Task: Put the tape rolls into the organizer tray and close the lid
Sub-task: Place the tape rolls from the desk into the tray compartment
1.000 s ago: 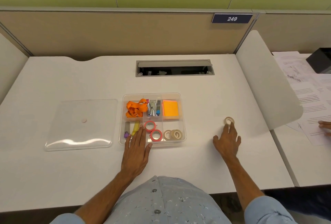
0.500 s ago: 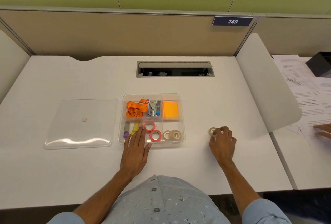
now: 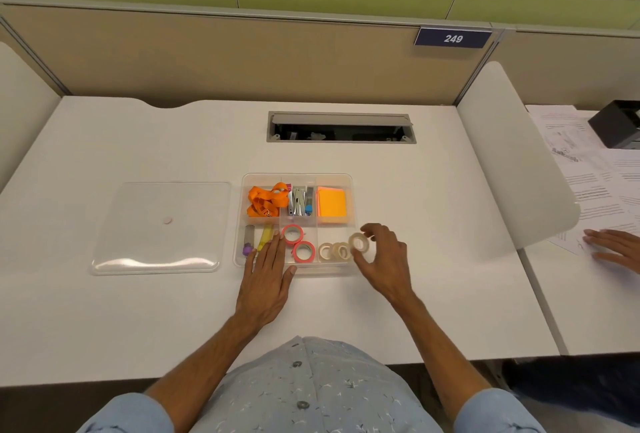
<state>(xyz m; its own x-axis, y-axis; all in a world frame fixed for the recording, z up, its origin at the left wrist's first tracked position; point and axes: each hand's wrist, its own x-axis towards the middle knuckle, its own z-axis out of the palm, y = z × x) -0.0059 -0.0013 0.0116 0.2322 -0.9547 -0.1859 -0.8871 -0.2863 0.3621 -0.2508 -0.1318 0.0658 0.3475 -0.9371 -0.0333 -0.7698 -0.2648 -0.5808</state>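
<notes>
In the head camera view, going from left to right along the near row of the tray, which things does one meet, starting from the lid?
clear lid → purple-capped tube → yellow marker → left hand → red tape rolls → beige tape rolls → held beige roll → right hand

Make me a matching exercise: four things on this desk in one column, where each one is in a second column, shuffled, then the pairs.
Things:
1. beige tape roll
2. clear lid
3. orange sticky notes
4. left hand

Places:
A. back right compartment of the organizer tray
B. flat on the desk, left of the tray
C. held in the right hand, over the tray's right edge
D. resting on the tray's front left part

Pairs: 1-C, 2-B, 3-A, 4-D
</notes>
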